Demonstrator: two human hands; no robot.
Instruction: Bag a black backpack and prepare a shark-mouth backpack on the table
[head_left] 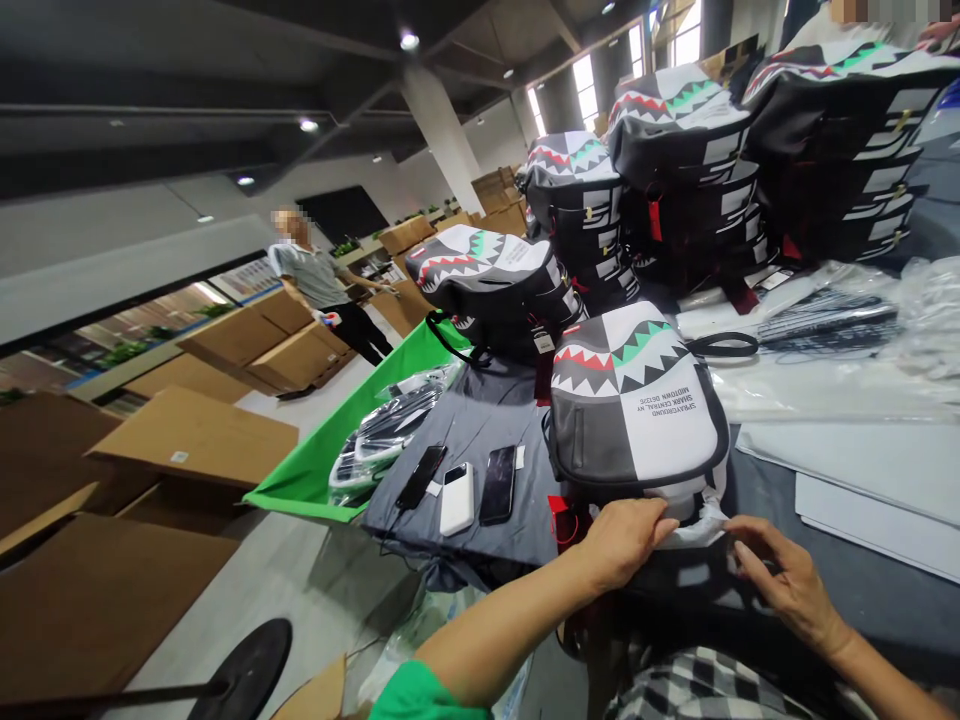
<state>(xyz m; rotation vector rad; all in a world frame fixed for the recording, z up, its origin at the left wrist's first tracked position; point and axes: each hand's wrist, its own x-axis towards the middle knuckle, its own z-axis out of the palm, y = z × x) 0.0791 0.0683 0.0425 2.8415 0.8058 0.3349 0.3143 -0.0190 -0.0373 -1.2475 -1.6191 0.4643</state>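
A black, grey and white backpack [637,400] with a red and green shark-mouth print lies in front of me at the table's edge. At its near end, my left hand [626,540] is closed on the edge of the bag. On the right, my right hand [780,575] touches white wrapping material [705,522] at the bag's near side, its thumb and index finger close together; what lies between them is too small to make out. A red tag [562,522] hangs at the bag's left side.
Stacks of similar backpacks [675,130] stand behind. Three phone-like devices [457,498] lie left on the dark tablecloth [487,400]. A green bin [300,480] holds plastic-wrapped items. White sheets [862,490] lie right. A person [322,280] stands among cartons [202,430].
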